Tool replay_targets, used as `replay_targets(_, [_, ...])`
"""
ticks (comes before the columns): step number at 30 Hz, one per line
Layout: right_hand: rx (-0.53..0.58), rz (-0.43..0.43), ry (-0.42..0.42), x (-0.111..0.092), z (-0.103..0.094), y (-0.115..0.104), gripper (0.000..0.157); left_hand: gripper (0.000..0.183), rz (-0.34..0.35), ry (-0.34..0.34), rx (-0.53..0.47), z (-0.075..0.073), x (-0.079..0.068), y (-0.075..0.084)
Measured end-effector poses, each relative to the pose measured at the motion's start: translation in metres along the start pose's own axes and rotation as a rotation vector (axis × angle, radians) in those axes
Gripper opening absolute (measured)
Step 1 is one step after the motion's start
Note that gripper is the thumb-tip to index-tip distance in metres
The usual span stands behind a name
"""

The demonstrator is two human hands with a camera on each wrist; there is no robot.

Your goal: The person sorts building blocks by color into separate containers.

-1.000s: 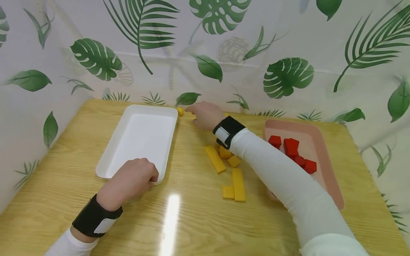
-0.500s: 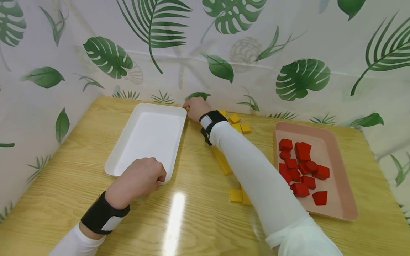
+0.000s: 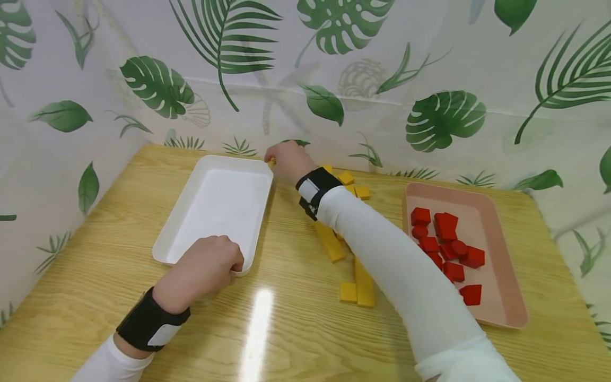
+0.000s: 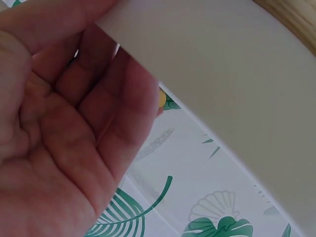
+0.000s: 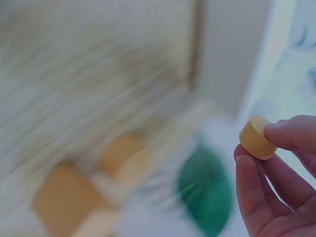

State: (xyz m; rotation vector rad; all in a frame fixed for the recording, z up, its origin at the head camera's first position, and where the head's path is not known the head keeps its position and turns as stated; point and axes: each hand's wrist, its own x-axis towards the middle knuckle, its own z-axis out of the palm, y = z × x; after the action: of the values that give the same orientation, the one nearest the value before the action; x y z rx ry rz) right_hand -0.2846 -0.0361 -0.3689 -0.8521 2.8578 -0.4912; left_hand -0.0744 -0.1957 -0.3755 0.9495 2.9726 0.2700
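The right wrist view shows the latest change best: the right hand now pinches a yellow cylinder between thumb and fingertips, and the piece seems to be off the surface. A second ago, in the head view, a yellow piece, apparently this one, lay just beside the far right corner of the white tray, with the hand still reaching towards it. Now only a small patch of yellow shows at that corner; whether the cylinder is over the rim or just outside it, I cannot tell. As I judge it, the taking up of this piece is done, while its release is not yet made.

The left hand has stayed in place, gripping the white tray's near rim by its right corner, thumb and fingers on either side of the wall, which probably keeps the tray steady. The other yellow pieces look undisturbed: a yellow block near the right wrist, a long yellow bar, and a second yellow bar with a square yellow block against its side. Red blocks rest in the pink tray, away from both hands
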Motion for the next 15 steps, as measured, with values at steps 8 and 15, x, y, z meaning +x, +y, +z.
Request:
replay_targets(8, [-0.012,-0.298,-0.076,-0.035,0.017,-0.06,0.021,0.031,-0.001,-0.015,0.033,0.001,0.003,-0.001])
replay_targets(15, [-0.003,-0.413,-0.192,-0.064,0.042,-0.083,0.018,0.031,0.007,0.007,0.044,0.002,0.003,-0.001])
